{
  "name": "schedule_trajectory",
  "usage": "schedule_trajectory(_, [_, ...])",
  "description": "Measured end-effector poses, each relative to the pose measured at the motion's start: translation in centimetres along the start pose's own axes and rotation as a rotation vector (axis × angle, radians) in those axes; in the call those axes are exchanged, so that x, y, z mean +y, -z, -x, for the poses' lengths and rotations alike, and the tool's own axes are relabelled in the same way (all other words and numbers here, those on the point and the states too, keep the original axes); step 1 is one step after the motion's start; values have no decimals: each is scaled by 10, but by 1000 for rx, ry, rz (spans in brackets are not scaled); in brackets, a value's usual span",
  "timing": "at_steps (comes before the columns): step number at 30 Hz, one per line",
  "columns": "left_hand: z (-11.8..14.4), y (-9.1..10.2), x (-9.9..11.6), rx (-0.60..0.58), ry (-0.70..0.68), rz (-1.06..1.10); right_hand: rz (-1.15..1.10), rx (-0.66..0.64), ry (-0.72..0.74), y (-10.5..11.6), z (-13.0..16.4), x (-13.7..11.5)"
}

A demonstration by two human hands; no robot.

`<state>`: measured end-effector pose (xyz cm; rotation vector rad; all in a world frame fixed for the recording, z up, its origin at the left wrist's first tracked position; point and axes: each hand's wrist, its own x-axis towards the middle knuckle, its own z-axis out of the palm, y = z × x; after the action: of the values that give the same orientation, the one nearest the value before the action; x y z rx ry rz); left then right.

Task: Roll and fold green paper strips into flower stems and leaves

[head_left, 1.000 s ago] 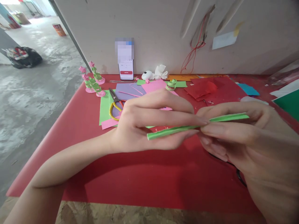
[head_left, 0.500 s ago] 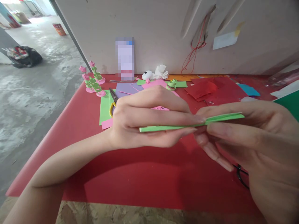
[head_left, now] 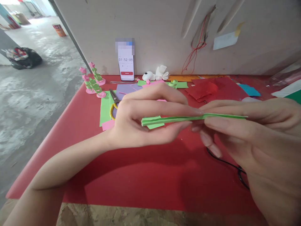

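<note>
- Pale panel (head_left: pixel 152 34): stands behind the table, as seen from where I am; a red cord (head_left: pixel 199 45) hangs on it
- Table (head_left: pixel 131 179): red-covered; paper pieces lie toward its far side
- Right hand (head_left: pixel 249 135): thumb and forefinger pinched on the green strip; other fingers curled beneath
- Left hand (head_left: pixel 145 108): fingers bent; thumb and fingertips closed narrowly on the same strip, just beside the right fingertips
- Phone (head_left: pixel 127 67): upright against the panel; display reads 01:52:09
- Scissors (head_left: pixel 115 98): yellow-handled; lying on paper beyond the left hand, partly hidden by it
- Paper flowers (head_left: pixel 91 82): pink heads, green curled stems; standing at the table's far left corner
- Green strip (head_left: pixel 174 119): narrow, apparently folded lengthwise; held nearly level above the table, spanning both hands
</note>
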<state>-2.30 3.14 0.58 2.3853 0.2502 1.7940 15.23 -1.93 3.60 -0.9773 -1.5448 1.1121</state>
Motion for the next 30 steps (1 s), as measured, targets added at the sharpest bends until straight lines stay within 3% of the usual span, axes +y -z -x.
schedule_trajectory(2, [0,-3,-1,22,28,44,36,42,32,0,1,2])
schedule_trajectory(7, [-2,-4,3,8,72,25,108,-45,53,2,-1,3])
schedule_trajectory(16, [0,11,8,-82,197,-55,125,-18,18,0,3,1])
schedule_trajectory(26, [1,17,14,-197,128,-186,-123,-32,-157,-9,7,-5])
schedule_trajectory(30, [-2,13,15,-222,99,-181,-128,-67,-115,-4,6,-2])
